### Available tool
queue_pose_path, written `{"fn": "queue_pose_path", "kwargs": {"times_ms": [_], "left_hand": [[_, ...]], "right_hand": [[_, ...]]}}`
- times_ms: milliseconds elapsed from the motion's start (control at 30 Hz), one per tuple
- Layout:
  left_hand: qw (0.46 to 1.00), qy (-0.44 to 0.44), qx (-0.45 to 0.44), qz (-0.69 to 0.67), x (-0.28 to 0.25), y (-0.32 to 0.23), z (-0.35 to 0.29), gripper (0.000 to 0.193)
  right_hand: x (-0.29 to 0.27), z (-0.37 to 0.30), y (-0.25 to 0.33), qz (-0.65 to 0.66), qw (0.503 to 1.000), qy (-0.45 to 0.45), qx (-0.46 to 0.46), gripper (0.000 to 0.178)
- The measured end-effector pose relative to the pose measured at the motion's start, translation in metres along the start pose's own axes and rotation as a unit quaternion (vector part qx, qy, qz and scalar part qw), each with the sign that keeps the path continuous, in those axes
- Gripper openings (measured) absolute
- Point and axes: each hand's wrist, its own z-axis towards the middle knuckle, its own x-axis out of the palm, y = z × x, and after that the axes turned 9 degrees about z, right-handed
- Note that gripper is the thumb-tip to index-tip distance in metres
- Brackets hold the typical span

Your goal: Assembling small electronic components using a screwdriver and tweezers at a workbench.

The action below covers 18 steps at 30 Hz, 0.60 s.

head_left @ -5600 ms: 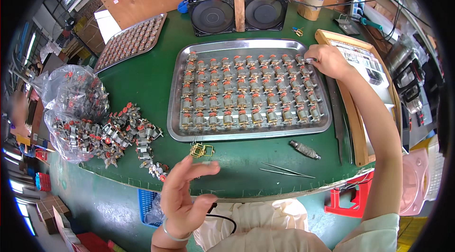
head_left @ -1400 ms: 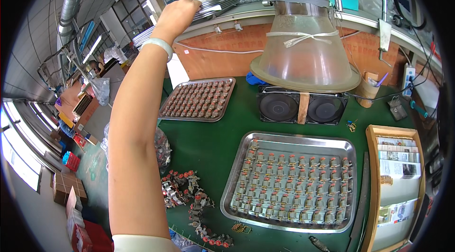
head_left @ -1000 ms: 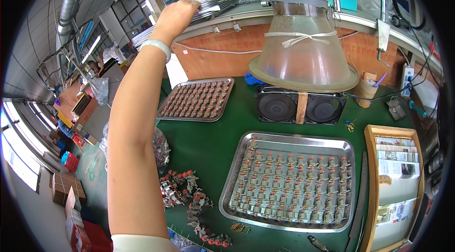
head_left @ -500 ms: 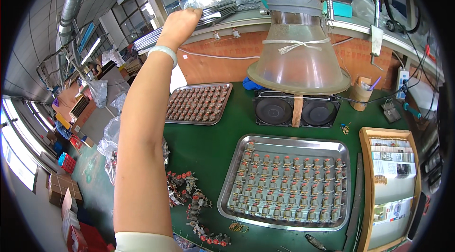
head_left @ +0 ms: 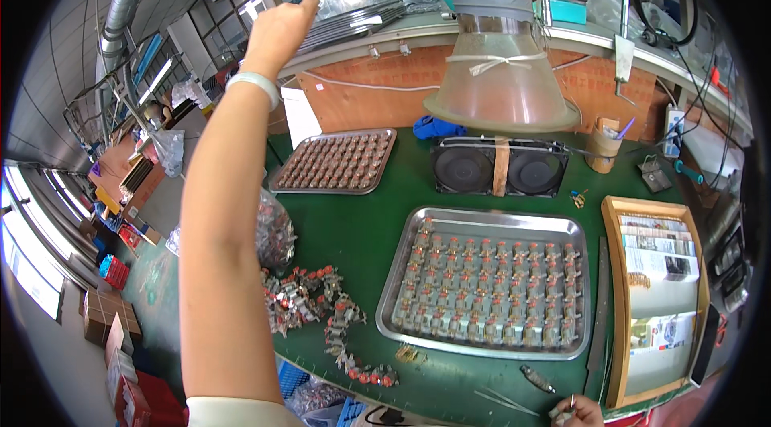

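Observation:
My left hand (head_left: pixel 281 32) is raised at the upper left, its fingers curled closed beside a stack of flat dark trays or sheets (head_left: pixel 353 24) on the shelf. Whatever it may grip is hidden behind the knuckles. At the bottom edge, my right hand (head_left: pixel 580 412) shows only in part, its fingers pinched around a thin metal piece too small to name. Beyond it lies a large steel tray (head_left: pixel 485 353) with rows of small metal motors (head_left: pixel 482 290) that have red parts. A second tray (head_left: pixel 384 172) of similar motors sits farther back.
Loose motors (head_left: pixel 297 298) lie in a pile beside a clear plastic bag (head_left: pixel 275 230). Behind the large tray stand twin black fans (head_left: pixel 464 168) beneath a funnel-shaped hood (head_left: pixel 506 82). To the right are a wooden frame (head_left: pixel 612 307), a pen cup (head_left: pixel 604 146) and a long metal strip (head_left: pixel 597 323).
My left hand has moved left and slightly up from the edge of the stack. My right hand has come into view at the bottom. The whole view has shifted slightly.

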Motion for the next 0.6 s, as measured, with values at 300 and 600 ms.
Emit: {"fn": "queue_pose_path", "kwargs": {"times_ms": [300,600], "left_hand": [[0.968,-0.118,0.044,-0.217,-0.145,-0.039,-0.133,0.016],[0.824,0.231,0.079,-0.512,-0.249,-0.135,-0.317,0.025]], "right_hand": [[-0.004,0.014,-0.005,0.011,0.996,0.06,-0.071,0.031],[0.05,0.013,-0.019,-0.044,0.987,0.043,-0.146,0.022]]}}
